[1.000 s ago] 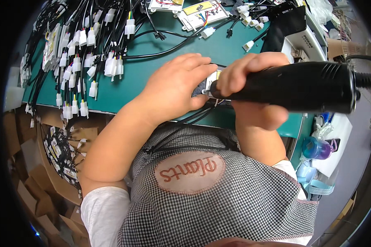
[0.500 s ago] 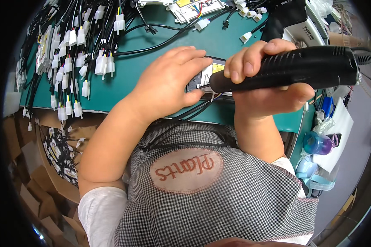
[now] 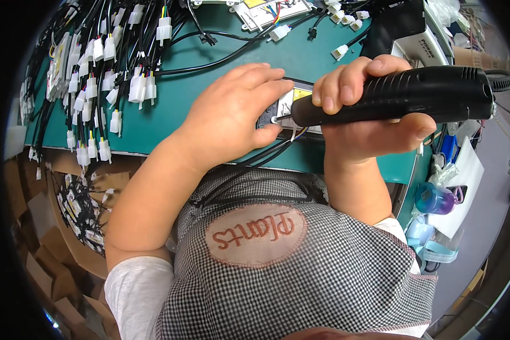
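A black electric screwdriver lies nearly level in my right hand, whose fingers wrap over its body with the thumb along the near side. Its thin bit points left and meets a small round screw spot at the end of a flat controller box with a white and yellow label. Across that same box sits my left hand, fingers at its far edge and thumb at its near edge, gripping it. The hands and screwdriver hide much of the box. Black cables run from its near side toward my apron.
Bundled black wires with white connectors hang over the left of the green table. Another labelled controller lies at the back. A black-and-white box stands back right; a blue-purple bottle is at right. Cartons are lower left.
The screwdriver and my right hand have shifted very slightly right. My left hand keeps its place on the controller box, and the bit still meets the screw spot.
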`<state>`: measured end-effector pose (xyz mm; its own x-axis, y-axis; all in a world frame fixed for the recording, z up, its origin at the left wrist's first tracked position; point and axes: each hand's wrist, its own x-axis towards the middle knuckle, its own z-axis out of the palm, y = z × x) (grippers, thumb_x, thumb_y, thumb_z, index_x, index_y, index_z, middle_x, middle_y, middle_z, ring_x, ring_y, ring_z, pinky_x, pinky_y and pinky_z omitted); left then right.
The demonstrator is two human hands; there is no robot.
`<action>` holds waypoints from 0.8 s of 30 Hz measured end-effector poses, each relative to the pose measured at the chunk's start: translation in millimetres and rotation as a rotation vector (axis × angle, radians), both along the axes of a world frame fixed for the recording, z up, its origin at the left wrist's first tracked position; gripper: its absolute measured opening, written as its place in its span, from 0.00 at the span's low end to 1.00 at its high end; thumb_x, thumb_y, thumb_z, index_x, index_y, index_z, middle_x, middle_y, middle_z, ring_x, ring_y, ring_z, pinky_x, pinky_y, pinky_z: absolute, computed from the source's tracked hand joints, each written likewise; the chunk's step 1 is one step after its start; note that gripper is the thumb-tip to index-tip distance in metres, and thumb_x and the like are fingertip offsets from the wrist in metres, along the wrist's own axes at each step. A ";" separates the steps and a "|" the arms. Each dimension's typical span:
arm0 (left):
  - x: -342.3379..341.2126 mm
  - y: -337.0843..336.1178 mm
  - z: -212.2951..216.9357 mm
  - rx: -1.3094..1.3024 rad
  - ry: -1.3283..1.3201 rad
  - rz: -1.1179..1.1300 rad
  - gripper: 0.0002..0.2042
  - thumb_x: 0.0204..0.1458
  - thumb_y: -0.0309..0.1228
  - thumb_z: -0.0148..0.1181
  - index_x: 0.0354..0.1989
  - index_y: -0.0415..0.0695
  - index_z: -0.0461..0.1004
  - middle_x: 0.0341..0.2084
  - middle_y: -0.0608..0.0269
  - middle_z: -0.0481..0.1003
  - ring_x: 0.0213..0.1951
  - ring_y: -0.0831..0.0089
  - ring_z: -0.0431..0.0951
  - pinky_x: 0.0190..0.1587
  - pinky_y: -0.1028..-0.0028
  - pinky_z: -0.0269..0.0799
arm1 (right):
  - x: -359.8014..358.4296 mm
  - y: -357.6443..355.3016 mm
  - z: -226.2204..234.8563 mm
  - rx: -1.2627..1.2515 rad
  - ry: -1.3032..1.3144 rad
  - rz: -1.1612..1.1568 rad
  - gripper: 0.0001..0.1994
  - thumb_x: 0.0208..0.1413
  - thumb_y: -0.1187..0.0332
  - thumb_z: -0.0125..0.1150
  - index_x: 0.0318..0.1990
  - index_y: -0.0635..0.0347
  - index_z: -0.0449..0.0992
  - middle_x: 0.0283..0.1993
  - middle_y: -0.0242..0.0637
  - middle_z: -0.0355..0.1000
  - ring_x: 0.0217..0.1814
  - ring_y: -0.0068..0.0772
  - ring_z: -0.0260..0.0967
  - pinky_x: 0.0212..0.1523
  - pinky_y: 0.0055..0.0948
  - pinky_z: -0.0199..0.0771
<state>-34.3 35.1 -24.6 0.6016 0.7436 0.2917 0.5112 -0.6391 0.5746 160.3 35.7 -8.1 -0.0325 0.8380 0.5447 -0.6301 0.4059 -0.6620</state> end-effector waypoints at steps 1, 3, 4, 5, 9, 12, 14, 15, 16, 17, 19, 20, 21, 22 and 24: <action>0.1 -0.1 0.2 -0.003 -0.003 0.006 0.29 0.37 0.29 0.69 0.54 0.45 0.74 0.56 0.58 0.73 0.60 0.54 0.70 0.62 0.58 0.67 | -1.4 -0.6 2.7 -0.026 -0.009 -0.004 0.42 0.48 0.26 0.55 0.49 0.61 0.67 0.28 0.40 0.69 0.24 0.35 0.69 0.29 0.36 0.74; 0.7 -1.3 -0.5 -0.009 -0.010 0.017 0.29 0.37 0.29 0.69 0.54 0.45 0.74 0.56 0.58 0.73 0.60 0.54 0.70 0.62 0.59 0.67 | -8.5 -6.9 14.6 -0.115 -0.039 -0.032 0.40 0.46 0.32 0.64 0.47 0.64 0.66 0.27 0.42 0.70 0.23 0.36 0.69 0.28 0.34 0.75; 1.1 -1.2 -0.2 -0.002 -0.011 0.016 0.29 0.37 0.29 0.69 0.54 0.45 0.74 0.56 0.58 0.73 0.59 0.54 0.70 0.62 0.59 0.68 | -9.5 -7.0 15.8 -0.103 -0.049 -0.022 0.40 0.46 0.32 0.65 0.47 0.64 0.66 0.27 0.43 0.70 0.23 0.36 0.69 0.28 0.34 0.75; 1.5 -1.2 0.1 0.005 -0.013 0.015 0.29 0.37 0.29 0.69 0.54 0.45 0.74 0.56 0.58 0.73 0.59 0.54 0.70 0.62 0.59 0.68 | -10.1 -7.5 16.8 -0.092 -0.060 -0.013 0.40 0.46 0.33 0.66 0.47 0.65 0.65 0.28 0.43 0.70 0.23 0.36 0.69 0.28 0.34 0.76; 2.5 -2.5 1.0 -0.026 -0.022 0.024 0.28 0.38 0.32 0.70 0.54 0.45 0.74 0.55 0.54 0.73 0.60 0.54 0.69 0.62 0.59 0.67 | -9.7 -2.4 7.8 0.113 -0.135 0.067 0.41 0.49 0.29 0.59 0.50 0.64 0.65 0.30 0.41 0.69 0.25 0.34 0.68 0.29 0.35 0.74; 2.4 -2.1 -1.4 0.009 -0.002 0.014 0.29 0.38 0.31 0.69 0.55 0.46 0.74 0.56 0.55 0.72 0.60 0.55 0.69 0.62 0.60 0.67 | -7.4 -5.9 10.5 0.198 -0.325 0.048 0.41 0.48 0.30 0.61 0.49 0.64 0.64 0.30 0.42 0.69 0.25 0.34 0.68 0.29 0.35 0.74; 3.5 -1.9 -0.3 0.019 0.021 0.012 0.28 0.39 0.32 0.70 0.54 0.45 0.74 0.55 0.55 0.73 0.59 0.53 0.70 0.61 0.60 0.68 | -7.4 -7.1 11.6 0.207 -0.348 0.010 0.41 0.47 0.30 0.60 0.49 0.63 0.63 0.30 0.41 0.69 0.25 0.35 0.68 0.28 0.34 0.74; 4.0 -1.7 1.6 0.024 0.033 0.012 0.28 0.39 0.32 0.71 0.54 0.44 0.74 0.55 0.56 0.73 0.58 0.53 0.71 0.61 0.60 0.68 | -7.3 -8.5 11.6 0.209 -0.358 -0.010 0.41 0.47 0.29 0.60 0.48 0.63 0.63 0.29 0.41 0.69 0.25 0.35 0.68 0.28 0.34 0.74; 4.4 -1.0 4.4 0.008 0.042 0.007 0.29 0.39 0.33 0.71 0.54 0.44 0.73 0.55 0.56 0.73 0.58 0.53 0.71 0.61 0.60 0.68 | -10.6 -10.3 10.4 0.168 -0.285 -0.029 0.41 0.47 0.29 0.60 0.48 0.62 0.63 0.29 0.41 0.68 0.25 0.35 0.68 0.28 0.34 0.74; 5.2 0.3 7.6 -0.008 0.052 0.002 0.30 0.39 0.34 0.72 0.54 0.44 0.73 0.55 0.55 0.73 0.58 0.53 0.71 0.61 0.60 0.68 | -15.8 -16.3 14.3 0.024 -0.189 -0.093 0.39 0.46 0.35 0.67 0.47 0.65 0.64 0.28 0.40 0.69 0.24 0.33 0.69 0.27 0.30 0.74; 7.3 1.2 12.7 -0.016 0.080 0.001 0.31 0.38 0.36 0.73 0.55 0.44 0.73 0.55 0.55 0.73 0.59 0.53 0.70 0.61 0.60 0.67 | -20.5 -20.9 21.5 -0.147 -0.104 -0.195 0.37 0.46 0.38 0.70 0.47 0.64 0.65 0.28 0.41 0.70 0.25 0.33 0.69 0.28 0.31 0.75; 9.5 0.7 13.0 -0.008 0.100 0.007 0.31 0.38 0.36 0.73 0.55 0.45 0.73 0.55 0.56 0.73 0.59 0.54 0.70 0.62 0.61 0.67 | -16.3 -19.9 20.6 -0.157 -0.085 -0.187 0.38 0.46 0.36 0.69 0.47 0.63 0.66 0.28 0.41 0.69 0.26 0.34 0.69 0.29 0.32 0.75; 11.8 0.5 13.4 -0.001 0.120 0.014 0.32 0.38 0.37 0.74 0.56 0.45 0.73 0.55 0.56 0.73 0.59 0.54 0.70 0.62 0.61 0.66 | -10.7 -18.5 20.0 -0.167 -0.065 -0.176 0.38 0.46 0.35 0.68 0.48 0.62 0.66 0.28 0.40 0.69 0.27 0.35 0.70 0.30 0.34 0.75; 13.2 1.3 12.2 0.014 0.118 -0.007 0.32 0.37 0.37 0.74 0.55 0.46 0.74 0.53 0.56 0.74 0.56 0.55 0.72 0.59 0.61 0.68 | -4.2 -16.1 18.5 -0.083 -0.014 -0.143 0.39 0.47 0.33 0.65 0.49 0.61 0.66 0.29 0.40 0.70 0.27 0.35 0.70 0.30 0.35 0.75; 12.3 3.4 22.0 -0.041 0.169 -0.023 0.32 0.36 0.38 0.74 0.54 0.46 0.75 0.51 0.57 0.74 0.53 0.56 0.73 0.56 0.62 0.70 | 5.0 -14.9 28.6 0.040 0.049 -0.081 0.41 0.48 0.29 0.60 0.50 0.61 0.67 0.30 0.40 0.70 0.27 0.37 0.70 0.30 0.37 0.74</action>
